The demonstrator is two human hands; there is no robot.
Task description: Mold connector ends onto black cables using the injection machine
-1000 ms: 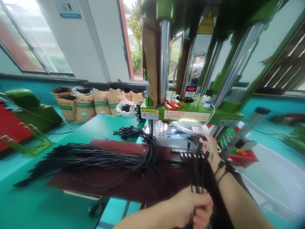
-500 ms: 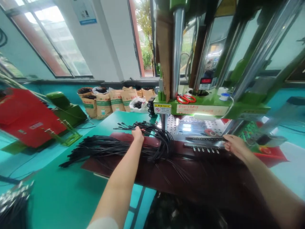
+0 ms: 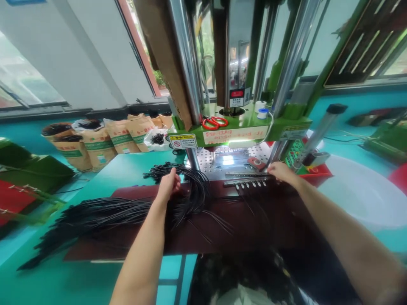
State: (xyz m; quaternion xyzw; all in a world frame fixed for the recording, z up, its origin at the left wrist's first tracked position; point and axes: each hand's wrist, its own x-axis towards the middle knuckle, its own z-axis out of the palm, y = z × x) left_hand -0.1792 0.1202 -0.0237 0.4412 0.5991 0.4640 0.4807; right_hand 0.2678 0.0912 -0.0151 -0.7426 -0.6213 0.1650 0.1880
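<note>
My left hand [image 3: 168,184] is over the dark red board [image 3: 127,245], beside a curved bundle of black cables [image 3: 199,188]. Its fingers are curled together, and what they hold, if anything, is too small to name. A second long bundle [image 3: 104,212] lies to the left. My right hand [image 3: 281,173] pinches the right end of a narrow metal strip [image 3: 243,174]. Just in front of that strip lies another metal bar [image 3: 246,182] with a row of several small silver pieces along it.
A green press [image 3: 235,135] with metal columns stands ahead, red-handled scissors [image 3: 215,123] and a spool [image 3: 262,113] on it. Its perforated plate [image 3: 206,163] lies behind the strips. Paper sacks [image 3: 98,144] stand back left. A white round surface [image 3: 365,190] is at right.
The view has swung to the right. My left hand has drawn back from the cable tips it was touching at the bundle's left end. My right hand remains at the strip's end.
</note>
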